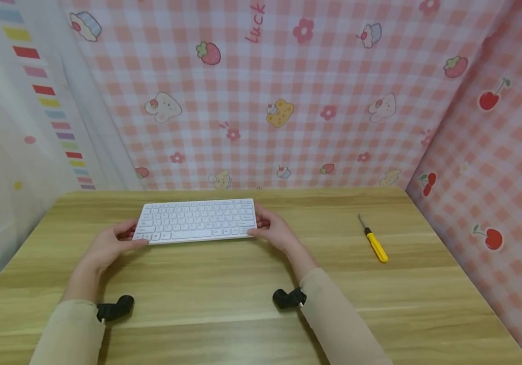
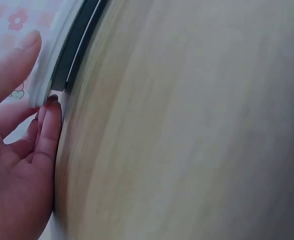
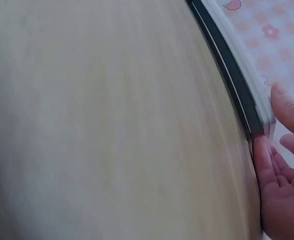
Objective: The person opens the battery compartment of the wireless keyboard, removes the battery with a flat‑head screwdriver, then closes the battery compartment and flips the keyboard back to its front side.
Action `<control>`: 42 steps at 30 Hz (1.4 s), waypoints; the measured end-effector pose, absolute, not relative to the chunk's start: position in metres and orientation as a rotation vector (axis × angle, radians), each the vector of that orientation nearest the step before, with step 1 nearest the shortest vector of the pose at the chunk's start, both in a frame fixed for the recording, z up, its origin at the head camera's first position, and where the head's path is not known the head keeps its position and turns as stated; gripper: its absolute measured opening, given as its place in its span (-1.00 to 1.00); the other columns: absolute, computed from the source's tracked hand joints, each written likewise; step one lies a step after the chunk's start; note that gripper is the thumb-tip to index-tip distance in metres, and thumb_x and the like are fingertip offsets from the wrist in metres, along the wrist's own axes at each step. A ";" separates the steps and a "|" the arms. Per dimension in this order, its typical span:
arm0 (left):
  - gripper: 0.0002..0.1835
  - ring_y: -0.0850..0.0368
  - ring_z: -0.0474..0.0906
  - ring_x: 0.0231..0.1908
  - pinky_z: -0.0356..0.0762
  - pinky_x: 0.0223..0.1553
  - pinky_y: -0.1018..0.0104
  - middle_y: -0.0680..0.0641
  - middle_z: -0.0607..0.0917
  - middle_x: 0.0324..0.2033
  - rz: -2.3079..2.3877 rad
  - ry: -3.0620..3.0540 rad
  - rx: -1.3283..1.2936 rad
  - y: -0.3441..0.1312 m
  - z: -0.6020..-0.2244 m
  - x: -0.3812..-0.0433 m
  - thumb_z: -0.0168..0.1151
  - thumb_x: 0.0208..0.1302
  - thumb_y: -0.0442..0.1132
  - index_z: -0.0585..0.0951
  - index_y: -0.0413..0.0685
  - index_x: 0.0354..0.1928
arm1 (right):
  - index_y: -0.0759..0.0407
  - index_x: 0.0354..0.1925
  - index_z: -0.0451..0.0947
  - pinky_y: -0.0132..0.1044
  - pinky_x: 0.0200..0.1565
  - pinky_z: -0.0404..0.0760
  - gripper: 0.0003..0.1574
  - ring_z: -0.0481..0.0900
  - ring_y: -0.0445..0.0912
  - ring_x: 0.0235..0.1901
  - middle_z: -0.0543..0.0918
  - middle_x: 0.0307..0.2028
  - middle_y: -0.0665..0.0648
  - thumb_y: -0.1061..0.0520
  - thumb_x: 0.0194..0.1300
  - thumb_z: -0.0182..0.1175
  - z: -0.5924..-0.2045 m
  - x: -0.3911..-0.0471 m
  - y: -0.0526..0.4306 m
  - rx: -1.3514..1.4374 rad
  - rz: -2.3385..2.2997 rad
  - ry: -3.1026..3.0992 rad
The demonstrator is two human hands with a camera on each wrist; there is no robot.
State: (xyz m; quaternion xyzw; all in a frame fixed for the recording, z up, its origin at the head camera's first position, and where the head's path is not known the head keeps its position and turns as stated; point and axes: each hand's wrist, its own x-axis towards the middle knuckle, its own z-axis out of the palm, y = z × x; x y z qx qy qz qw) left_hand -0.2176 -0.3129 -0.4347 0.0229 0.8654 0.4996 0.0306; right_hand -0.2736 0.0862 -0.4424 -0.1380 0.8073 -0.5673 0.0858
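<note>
A white compact keyboard (image 1: 197, 221) lies toward the back of the wooden table, its keys facing up. At its left end my left hand (image 1: 107, 243) holds it, thumb over the front corner and fingers curled at the side. My right hand (image 1: 275, 230) grips the right end the same way, thumb on the front corner. In the left wrist view, fingertips of the left hand (image 2: 22, 165) reach under the keyboard's edge (image 2: 57, 55). The right wrist view has the right hand (image 3: 284, 185) at the other end, with a dark strip along the keyboard's underside.
To the right on the table (image 1: 206, 304) lies a screwdriver (image 1: 376, 246) with a yellow handle, its tip pointing to the back. A pink checkered cloth (image 1: 251, 81) hangs behind the table, and another (image 1: 507, 167) stands along the right side. Black wrist cameras sit on both sleeves.
</note>
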 end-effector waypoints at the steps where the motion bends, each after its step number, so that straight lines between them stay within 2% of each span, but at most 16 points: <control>1: -0.14 0.38 0.42 -0.16 0.46 -0.18 0.61 -0.42 0.48 0.15 1.526 2.670 0.073 -0.313 -0.435 -0.217 0.44 0.20 -0.19 0.24 -0.49 0.39 | 0.28 0.46 0.19 -0.36 -0.11 0.54 -0.03 0.48 -0.05 -0.17 0.55 -0.14 0.22 0.35 0.18 0.39 -0.443 -0.274 0.087 -0.416 -1.684 2.406; 5: -0.16 0.30 0.44 -0.17 0.49 -0.22 0.56 -0.37 0.52 0.09 1.507 2.668 0.117 -0.312 -0.434 -0.216 0.45 0.19 -0.21 0.27 -0.47 0.38 | 0.25 0.47 0.17 -0.36 -0.13 0.49 -0.02 0.45 -0.07 -0.20 0.53 -0.17 0.18 0.31 0.18 0.39 -0.442 -0.274 0.093 -0.458 -1.616 2.409; 10: -0.17 0.37 0.48 -0.18 0.51 -0.20 0.56 -0.40 0.52 0.12 1.545 2.618 0.203 -0.313 -0.434 -0.214 0.44 0.18 -0.29 0.23 -0.48 0.39 | 0.23 0.50 0.14 -0.36 -0.17 0.48 0.00 0.46 -0.08 -0.23 0.54 -0.19 0.15 0.24 0.20 0.40 -0.439 -0.270 0.103 -0.522 -1.512 2.380; 16: -0.18 0.33 0.51 -0.19 0.54 -0.20 0.52 -0.37 0.57 0.03 1.554 2.567 0.296 -0.309 -0.431 -0.210 0.44 0.15 -0.36 0.25 -0.50 0.38 | 0.25 0.49 0.12 -0.39 -0.41 0.48 0.00 0.43 -0.09 -0.33 0.47 -0.27 0.16 0.28 0.21 0.38 -0.434 -0.262 0.121 -0.581 -1.500 2.268; 19: -0.18 0.29 0.50 -0.17 0.54 -0.19 0.52 -0.37 0.56 0.04 1.549 2.529 0.312 -0.303 -0.428 -0.206 0.44 0.15 -0.35 0.25 -0.54 0.36 | 0.27 0.50 0.11 -0.39 -0.46 0.49 0.01 0.44 -0.10 -0.35 0.47 -0.29 0.16 0.30 0.20 0.38 -0.432 -0.258 0.132 -0.601 -1.487 2.250; 27: -0.19 0.23 0.50 -0.14 0.57 -0.18 0.49 -0.36 0.54 0.02 1.636 2.412 0.356 -0.275 -0.419 -0.194 0.42 0.16 -0.40 0.21 -0.61 0.35 | 0.40 0.50 -0.02 -0.41 -0.43 0.50 0.10 0.44 -0.08 -0.31 0.48 -0.24 0.20 0.27 0.20 0.39 -0.427 -0.240 0.168 -0.574 -1.426 2.277; 33: -0.16 0.15 0.52 -0.15 0.56 -0.16 0.47 -0.30 0.58 -0.08 1.628 2.404 0.451 -0.250 -0.421 -0.188 0.47 0.09 -0.41 0.23 -0.62 0.33 | 0.45 0.49 -0.03 -0.42 -0.30 0.51 0.12 0.46 -0.04 -0.23 0.50 -0.14 0.24 0.26 0.19 0.41 -0.425 -0.226 0.200 -0.525 -1.399 2.341; 42: -0.14 0.06 0.52 -0.16 0.63 -0.16 0.41 -0.28 0.55 -0.13 1.699 2.270 0.473 -0.217 -0.422 -0.177 0.47 0.03 -0.50 0.22 -0.64 0.33 | 0.51 0.47 -0.07 -0.44 -0.26 0.51 0.17 0.45 -0.03 -0.25 0.50 -0.17 0.25 0.28 0.14 0.44 -0.428 -0.207 0.239 -0.572 -1.388 2.329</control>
